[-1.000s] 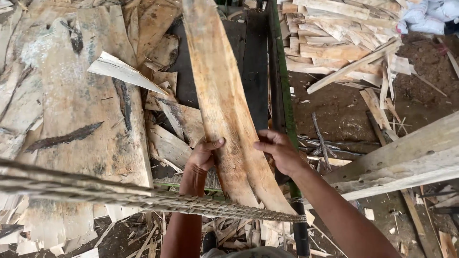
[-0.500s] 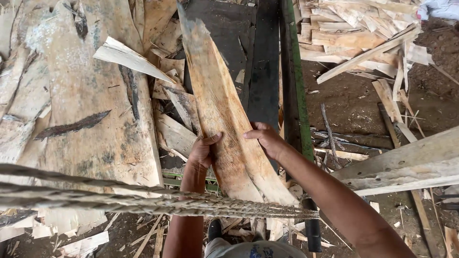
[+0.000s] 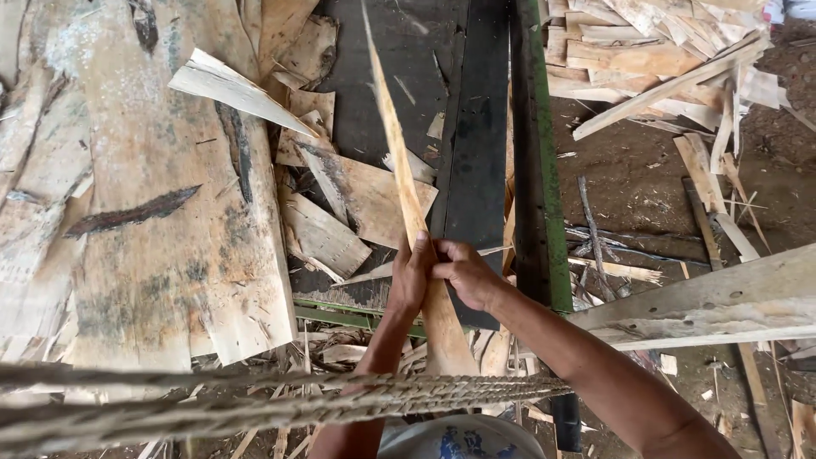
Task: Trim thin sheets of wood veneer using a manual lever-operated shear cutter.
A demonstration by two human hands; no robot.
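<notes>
I hold a long thin sheet of wood veneer [image 3: 399, 170], turned on edge so it shows as a narrow tapering strip that runs away from me over the dark machine bed [image 3: 476, 144]. My left hand [image 3: 411, 276] presses flat against its left face. My right hand [image 3: 463, 272] grips it from the right, fingers curled around the edge. Both hands meet on the sheet near its lower end.
A wide stack of veneer sheets [image 3: 170, 212] lies at left with broken scraps [image 3: 340, 195] beside it. A green rail [image 3: 544, 170] borders the bed. Offcuts [image 3: 663, 59] are piled at the back right, a plank [image 3: 714, 297] crosses the dirt floor, and a rope [image 3: 255, 404] stretches close to me.
The veneer sheet, held flat and broad before, has been turned on edge. My hands have come together on either side of it.
</notes>
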